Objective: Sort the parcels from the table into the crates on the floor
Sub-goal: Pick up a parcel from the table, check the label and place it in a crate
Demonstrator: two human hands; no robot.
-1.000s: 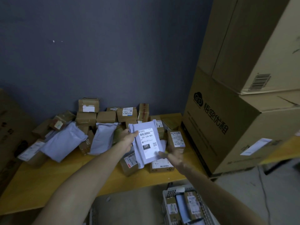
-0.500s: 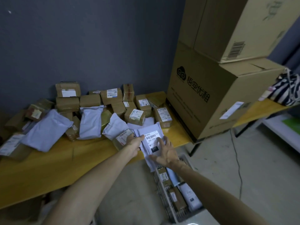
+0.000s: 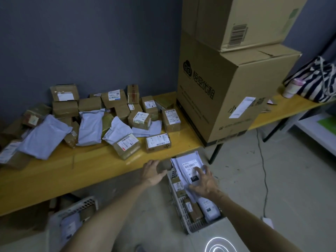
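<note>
White mailer going into the right crate.

Yellow worktop (image 3: 54,175) carries the pile (image 3: 101,120) of brown boxes and pale mailers at the left; under its edge a left crate (image 3: 72,213) stands on the floor. Left hand (image 3: 152,172) hangs loose over the worktop edge, fingers relaxed, grasping nothing. Right of it, the right hand (image 3: 203,182) presses with spread, straight fingers on the mailer (image 3: 189,166), which lies on top of the parcels in the right crate (image 3: 183,213). I judge the placing step is almost finished; the next move calls for lifting the right hand off and reaching to the pile for another parcel.
</note>
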